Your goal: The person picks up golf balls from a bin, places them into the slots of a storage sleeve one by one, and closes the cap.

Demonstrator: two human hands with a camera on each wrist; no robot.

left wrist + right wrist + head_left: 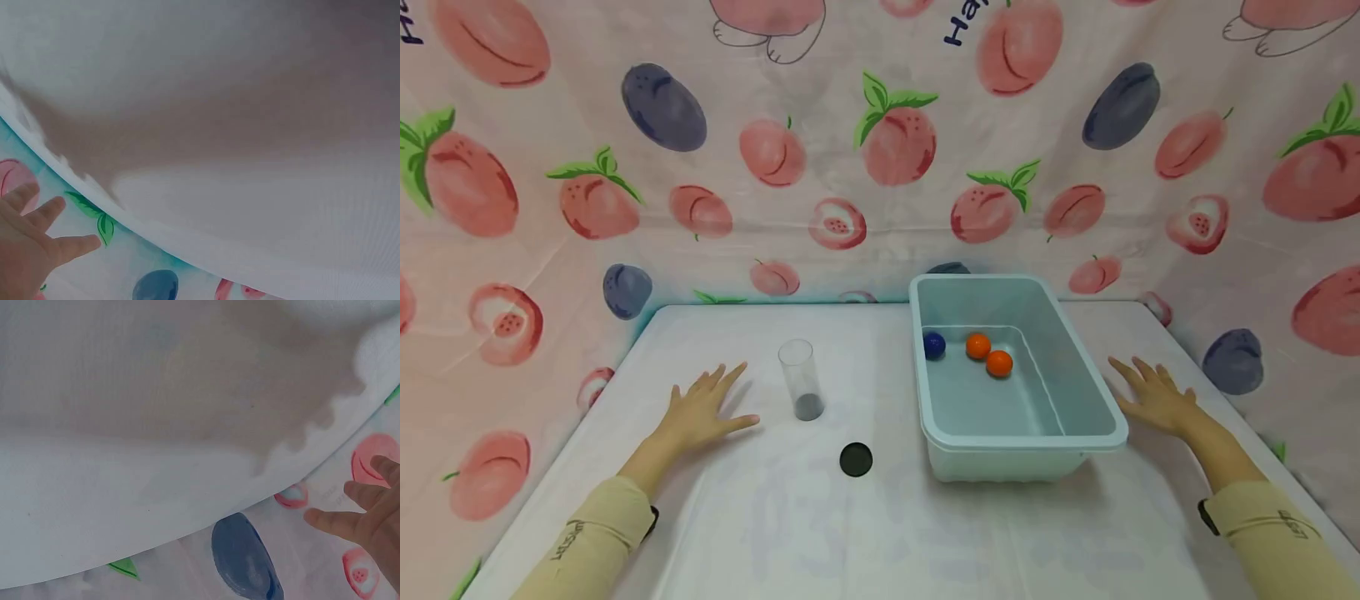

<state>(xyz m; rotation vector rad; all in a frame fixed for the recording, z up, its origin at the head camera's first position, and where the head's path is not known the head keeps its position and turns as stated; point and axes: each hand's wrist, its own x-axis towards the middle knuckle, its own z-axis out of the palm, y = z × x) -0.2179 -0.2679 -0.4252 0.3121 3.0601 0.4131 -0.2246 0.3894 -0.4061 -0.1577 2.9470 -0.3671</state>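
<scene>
My left hand (694, 415) is spread with straight fingers over the left side of the table, holding nothing. Just right of it stands a clear cylinder (797, 371) with a dark base. Farther right and nearer me lies a flat black disc (856, 459). A pale blue-grey plastic bin (1022, 442) holds two orange balls (999, 363) and a dark blue ball (934, 346). Beside the bin's right wall, my right hand (1157, 400) is also spread and holds nothing. In the wrist views, the left fingers (75, 246) and right fingers (334, 522) appear at the lower corners.
A white-covered table (820, 533) carries everything. Behind it and at both sides hangs a fruit-printed cloth (820, 92). The bin's tall walls rise between the black disc and my right hand.
</scene>
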